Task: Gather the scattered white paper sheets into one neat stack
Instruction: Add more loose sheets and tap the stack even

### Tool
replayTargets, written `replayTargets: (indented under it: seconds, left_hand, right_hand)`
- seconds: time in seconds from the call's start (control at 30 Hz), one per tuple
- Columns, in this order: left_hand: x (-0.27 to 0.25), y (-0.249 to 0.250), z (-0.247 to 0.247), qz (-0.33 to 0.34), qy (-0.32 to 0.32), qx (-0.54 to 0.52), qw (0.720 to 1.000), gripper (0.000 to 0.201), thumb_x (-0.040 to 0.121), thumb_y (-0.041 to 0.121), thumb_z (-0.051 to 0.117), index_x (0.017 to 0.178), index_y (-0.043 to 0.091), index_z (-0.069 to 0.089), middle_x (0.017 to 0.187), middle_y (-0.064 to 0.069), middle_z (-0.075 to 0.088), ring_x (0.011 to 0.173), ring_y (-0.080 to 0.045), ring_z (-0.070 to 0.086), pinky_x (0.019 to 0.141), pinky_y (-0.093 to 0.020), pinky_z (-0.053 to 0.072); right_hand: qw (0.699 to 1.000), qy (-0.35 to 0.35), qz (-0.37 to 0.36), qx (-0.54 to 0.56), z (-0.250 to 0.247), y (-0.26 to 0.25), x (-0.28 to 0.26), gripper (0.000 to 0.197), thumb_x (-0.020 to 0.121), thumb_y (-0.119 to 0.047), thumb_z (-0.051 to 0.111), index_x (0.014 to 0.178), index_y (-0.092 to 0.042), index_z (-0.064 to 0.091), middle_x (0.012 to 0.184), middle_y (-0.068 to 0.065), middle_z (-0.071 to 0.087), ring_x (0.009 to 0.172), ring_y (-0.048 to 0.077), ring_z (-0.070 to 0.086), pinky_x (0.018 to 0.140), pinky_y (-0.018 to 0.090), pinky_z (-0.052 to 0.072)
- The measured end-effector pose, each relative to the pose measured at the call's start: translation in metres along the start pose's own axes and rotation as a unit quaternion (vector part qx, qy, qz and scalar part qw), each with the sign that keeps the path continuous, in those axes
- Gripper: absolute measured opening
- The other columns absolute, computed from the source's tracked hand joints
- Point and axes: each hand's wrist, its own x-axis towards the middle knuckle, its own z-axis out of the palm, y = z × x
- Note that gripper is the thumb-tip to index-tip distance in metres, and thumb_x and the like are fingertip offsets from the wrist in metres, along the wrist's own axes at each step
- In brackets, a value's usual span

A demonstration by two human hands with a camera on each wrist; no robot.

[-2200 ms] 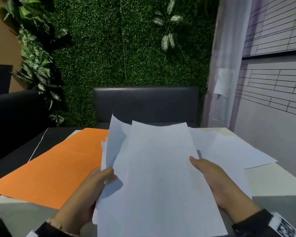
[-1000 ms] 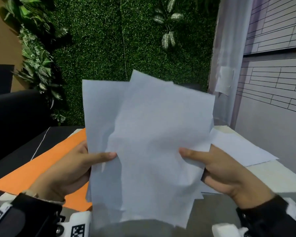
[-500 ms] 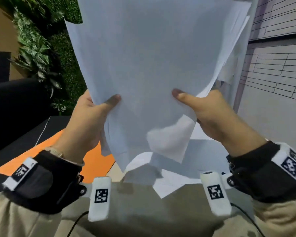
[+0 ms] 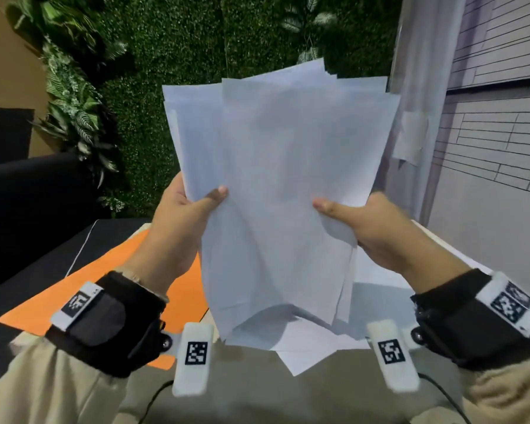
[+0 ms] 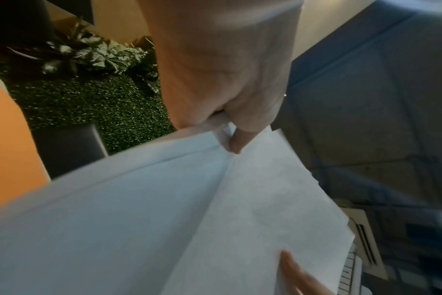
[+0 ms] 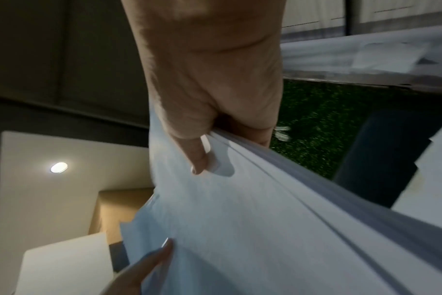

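A bundle of white paper sheets (image 4: 282, 179) stands upright in the air above the table, its edges uneven at the top and bottom. My left hand (image 4: 193, 206) pinches its left edge, thumb on the near face. My right hand (image 4: 349, 215) pinches the right edge the same way. The left wrist view shows the left hand (image 5: 230, 127) with its thumb pressed on the white paper sheets (image 5: 164, 219). In the right wrist view the right hand (image 6: 207, 143) clamps the white paper sheets (image 6: 265, 229). More white sheets (image 4: 312, 350) lie on the table below the bundle.
An orange sheet (image 4: 110, 276) lies on the table's left part. The pale table (image 4: 257, 390) reaches toward me. A green hedge wall (image 4: 181, 41) and dark seats (image 4: 28, 191) stand behind, a grey brick wall (image 4: 496, 148) at the right.
The bundle went from lying low over the table to upright and high, then dropped a little in the last half second. Both hands have kept their grip on its sides.
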Motion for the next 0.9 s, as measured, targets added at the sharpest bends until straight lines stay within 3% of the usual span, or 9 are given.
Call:
replayTargets:
  seconds: [0.1,0.17,0.23,0.37,0.43,0.57,0.67,0.73,0.9]
  left_hand:
    - [-0.003,0.002,0.01,0.026,0.009,0.013,1.0,0.038,0.11,0.002,0.059,0.143,0.021,0.063,0.133,-0.001,0.079,0.12,-0.027,0.077,0.094,-0.046,0.066]
    - [-0.003,0.003,0.015,0.037,0.024,0.017,0.999,0.038,0.111,0.003,0.058,0.144,0.021,0.061,0.134,0.0,0.078,0.12,-0.026,0.077,0.093,-0.046,0.066]
    - [-0.004,0.0,0.018,0.03,0.025,0.02,0.999,0.037,0.111,0.006,0.06,0.145,0.02,0.06,0.135,0.0,0.077,0.119,-0.024,0.077,0.093,-0.045,0.067]
    - [-0.012,-0.018,0.012,-0.008,0.011,0.046,0.999,0.041,0.108,0.022,0.07,0.147,0.021,0.058,0.139,0.001,0.076,0.123,-0.024,0.076,0.103,-0.056,0.062]
    - [-0.017,-0.027,0.009,-0.009,0.023,0.034,0.999,0.045,0.107,0.034,0.069,0.149,0.025,0.055,0.14,0.006,0.074,0.125,-0.018,0.075,0.103,-0.05,0.062]
    - [-0.02,-0.035,0.014,0.05,0.09,0.044,0.994,0.03,0.11,0.044,0.058,0.132,0.026,0.053,0.131,0.01,0.072,0.115,-0.005,0.075,0.092,-0.035,0.062]
    - [-0.016,-0.026,0.025,0.124,0.1,0.061,0.985,0.023,0.113,0.044,0.053,0.121,0.023,0.048,0.122,0.001,0.064,0.106,-0.008,0.07,0.088,-0.033,0.061]
    - [-0.013,-0.015,0.03,0.153,0.092,0.048,0.983,0.019,0.115,0.041,0.048,0.12,0.022,0.051,0.117,0.006,0.067,0.104,-0.006,0.07,0.088,-0.03,0.06]
    - [-0.014,-0.002,0.025,0.104,0.077,-0.012,0.992,0.028,0.119,0.037,0.039,0.128,0.035,0.066,0.122,0.018,0.081,0.119,-0.008,0.076,0.092,-0.026,0.063]
  right_hand:
    - [0.996,0.042,-0.049,-0.066,0.007,-0.003,-0.003,0.013,0.091,-0.029,0.082,0.101,-0.029,0.075,0.098,-0.019,0.081,0.095,0.003,0.077,0.085,0.023,0.059]
    - [0.991,0.063,-0.072,-0.091,0.009,-0.004,-0.004,0.01,0.092,-0.033,0.08,0.092,-0.034,0.07,0.082,-0.031,0.076,0.08,-0.011,0.073,0.07,0.009,0.056]
    - [0.991,0.059,-0.06,-0.102,0.008,0.0,-0.004,0.013,0.09,-0.036,0.082,0.093,-0.034,0.07,0.08,-0.029,0.075,0.074,-0.016,0.07,0.061,0.004,0.052]
    - [0.996,0.045,0.025,-0.073,0.002,0.018,-0.009,0.051,0.08,-0.04,0.09,0.123,-0.02,0.074,0.109,-0.011,0.081,0.101,0.006,0.076,0.081,0.021,0.058]
    - [0.997,0.026,0.035,-0.059,-0.002,0.025,-0.013,0.048,0.082,-0.037,0.088,0.124,-0.021,0.074,0.111,-0.012,0.081,0.105,0.008,0.076,0.086,0.023,0.059]
    - [0.999,-0.004,0.051,-0.01,0.001,0.025,-0.02,0.031,0.086,-0.028,0.085,0.115,-0.022,0.075,0.098,-0.02,0.082,0.088,-0.006,0.076,0.067,0.007,0.055]
    - [1.0,0.009,0.016,-0.008,0.007,0.023,-0.019,0.039,0.084,-0.028,0.087,0.12,-0.019,0.074,0.107,-0.01,0.083,0.1,0.01,0.079,0.083,0.024,0.062]
    - [0.999,0.044,-0.007,0.014,0.007,0.017,-0.018,0.041,0.082,-0.029,0.087,0.118,-0.014,0.075,0.104,-0.005,0.083,0.098,0.017,0.08,0.081,0.028,0.064]
    - [0.995,0.064,-0.051,0.056,0.002,0.018,-0.025,0.036,0.085,-0.016,0.085,0.118,-0.006,0.076,0.107,0.002,0.083,0.099,0.019,0.08,0.08,0.026,0.064]
